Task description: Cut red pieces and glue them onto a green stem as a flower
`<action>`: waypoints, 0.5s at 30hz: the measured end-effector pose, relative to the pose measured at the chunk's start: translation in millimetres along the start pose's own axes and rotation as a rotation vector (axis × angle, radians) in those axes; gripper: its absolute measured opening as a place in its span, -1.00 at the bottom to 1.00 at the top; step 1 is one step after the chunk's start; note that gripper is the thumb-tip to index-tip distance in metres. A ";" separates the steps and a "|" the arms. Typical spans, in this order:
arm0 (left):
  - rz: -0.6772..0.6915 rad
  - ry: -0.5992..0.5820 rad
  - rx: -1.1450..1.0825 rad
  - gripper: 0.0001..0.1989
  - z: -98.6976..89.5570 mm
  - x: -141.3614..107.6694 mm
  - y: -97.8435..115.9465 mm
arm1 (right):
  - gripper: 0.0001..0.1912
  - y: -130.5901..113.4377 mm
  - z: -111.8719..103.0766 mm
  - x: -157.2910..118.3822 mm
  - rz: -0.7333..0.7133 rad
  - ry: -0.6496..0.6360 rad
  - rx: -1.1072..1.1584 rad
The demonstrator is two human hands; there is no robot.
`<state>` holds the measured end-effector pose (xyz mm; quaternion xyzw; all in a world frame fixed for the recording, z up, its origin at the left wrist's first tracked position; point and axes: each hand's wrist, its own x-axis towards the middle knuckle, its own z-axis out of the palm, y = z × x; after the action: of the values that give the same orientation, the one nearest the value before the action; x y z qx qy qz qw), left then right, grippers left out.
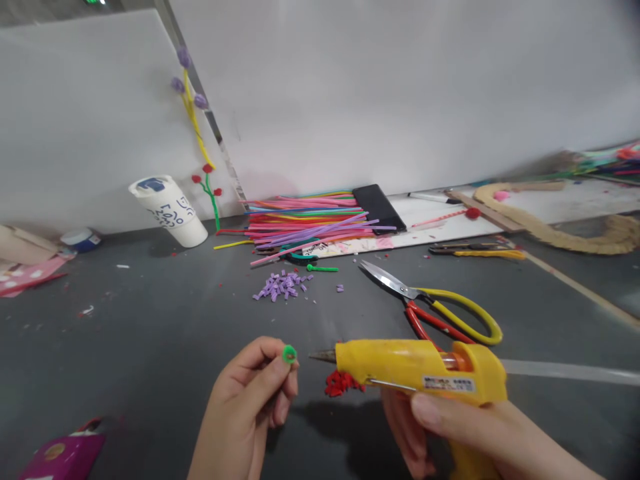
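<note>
Between the thumb and fingers of my left hand (253,393) is a small round green craft piece (289,354), its end facing up. My right hand (457,423) is wrapped round a yellow hot glue gun (395,360). The gun's metal nozzle points left and stops a little short of the green piece. A clear glue stick trails from the gun's back. Below the nozzle lies a heap of small red pieces (342,383). Farther back are a pile of short purple cut pieces (283,285) and a small green stem with a round head (323,269).
Scissors (430,300) with red and yellow handles lie behind the glue gun. At the back are a bundle of coloured pipe cleaners (305,223), a black phone (379,208), a tilted white cup (170,212) and a cardboard hook shape (560,230). A purple packet (65,455) sits front left.
</note>
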<state>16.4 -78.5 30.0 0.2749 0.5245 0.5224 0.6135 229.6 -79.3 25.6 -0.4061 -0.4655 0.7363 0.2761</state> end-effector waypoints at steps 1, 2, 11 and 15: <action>-0.011 -0.003 -0.002 -0.84 -1.4 1.7 -0.6 | -0.57 -0.2 -1.6 0.2 0.011 0.001 -0.029; -0.023 -0.001 -0.005 -0.85 -2.7 3.5 -1.2 | -0.63 -1.1 -3.5 0.7 0.032 0.005 -0.067; 0.120 0.089 -0.028 -0.92 -13.5 20.1 9.1 | -0.88 -8.4 6.3 4.2 -0.165 0.230 -0.543; 0.258 0.149 -0.045 -0.95 -22.6 27.2 19.5 | -0.89 -12.4 21.2 -0.7 -0.296 0.138 -0.664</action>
<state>-14.1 -52.0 30.8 0.2866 0.5170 0.6275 0.5068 212.2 -84.5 42.2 -0.4505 -0.7130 0.4682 0.2635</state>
